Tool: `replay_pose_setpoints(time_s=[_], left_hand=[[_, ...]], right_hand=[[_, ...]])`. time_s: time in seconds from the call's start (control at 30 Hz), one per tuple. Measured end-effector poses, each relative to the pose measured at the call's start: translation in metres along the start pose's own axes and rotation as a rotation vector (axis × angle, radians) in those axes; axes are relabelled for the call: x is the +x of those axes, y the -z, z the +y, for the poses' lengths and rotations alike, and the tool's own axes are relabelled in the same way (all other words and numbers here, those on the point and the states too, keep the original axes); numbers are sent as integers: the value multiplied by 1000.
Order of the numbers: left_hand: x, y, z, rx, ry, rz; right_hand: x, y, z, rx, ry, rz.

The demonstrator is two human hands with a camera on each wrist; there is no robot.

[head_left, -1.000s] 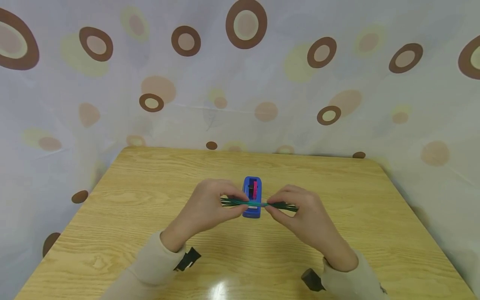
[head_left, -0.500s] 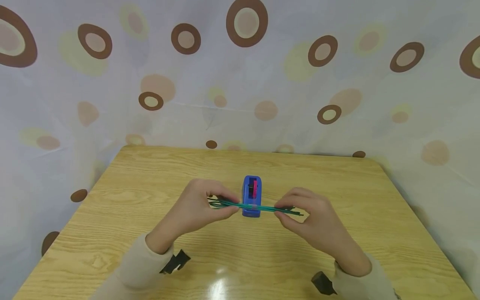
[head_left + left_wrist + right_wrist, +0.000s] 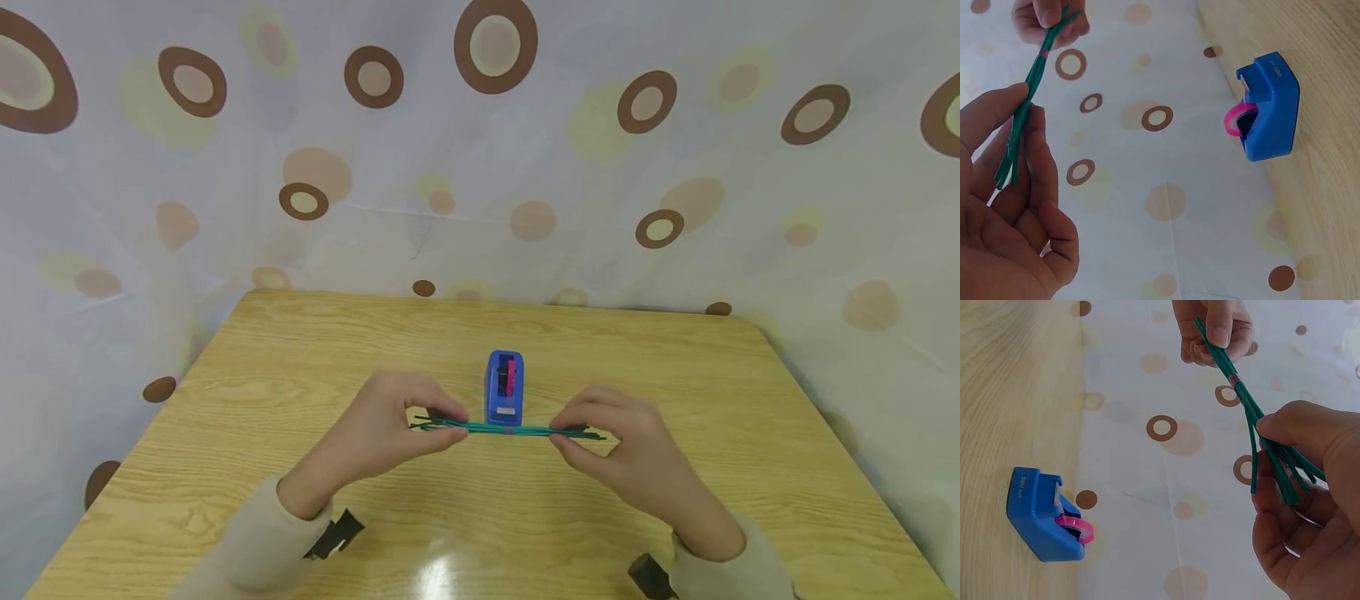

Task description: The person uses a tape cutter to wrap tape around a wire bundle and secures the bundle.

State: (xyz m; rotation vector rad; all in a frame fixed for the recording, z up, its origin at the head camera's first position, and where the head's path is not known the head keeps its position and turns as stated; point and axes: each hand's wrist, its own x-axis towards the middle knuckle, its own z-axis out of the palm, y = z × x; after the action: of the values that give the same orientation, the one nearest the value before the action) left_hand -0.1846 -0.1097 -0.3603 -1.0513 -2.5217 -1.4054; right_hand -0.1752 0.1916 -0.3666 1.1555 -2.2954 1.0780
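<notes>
Green wire bundle is pinched level, left-right, between left hand and right hand, just before tape dispenser.

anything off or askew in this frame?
Nothing stands out. The green sticks are bundled, with a pink band at the middle, pinched near each end by the left hand and right hand; their ends splay slightly. The blue tape dispenser sits upright on the table.
</notes>
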Motion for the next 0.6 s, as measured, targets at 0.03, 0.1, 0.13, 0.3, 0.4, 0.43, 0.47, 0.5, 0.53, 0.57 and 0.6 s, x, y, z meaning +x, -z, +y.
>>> replay_pose_setpoints(time_s=[0.03, 0.1, 0.13, 0.3, 0.4, 0.43, 0.47, 0.5, 0.53, 0.57, 0.6], left_hand=[[-1, -1, -1, 8, -4, -10], [-3, -2, -3, 26, -7, -30], [-5, -3, -4, 33, -4, -39], [-12, -12, -11, 52, 19, -83], [-17, -18, -16, 58, 40, -130], [-18, -20, -18, 61, 49, -146], [-20, -22, -20, 67, 53, -159], [-21, -23, -21, 75, 60, -171], [-22, -25, -23, 80, 69, -180], [-23, -26, -24, 82, 73, -188], [-24, -27, -25, 82, 77, -196]], right_hand=[[-1, -1, 0, 7, -2, -6], [-4, -4, 1, 16, -3, -18], [-6, -5, 2, 20, -4, -24], [-16, -13, 9, 28, 33, -41], [-23, -19, 13, 56, 59, -60], [-26, -21, 15, 69, 67, -70], [-28, -23, 16, 81, 65, -83], [-31, -25, 16, 89, 55, -98], [-33, -26, 17, 98, 41, -114], [-35, -28, 17, 102, 27, -130], [-37, -30, 17, 105, 16, -146]])
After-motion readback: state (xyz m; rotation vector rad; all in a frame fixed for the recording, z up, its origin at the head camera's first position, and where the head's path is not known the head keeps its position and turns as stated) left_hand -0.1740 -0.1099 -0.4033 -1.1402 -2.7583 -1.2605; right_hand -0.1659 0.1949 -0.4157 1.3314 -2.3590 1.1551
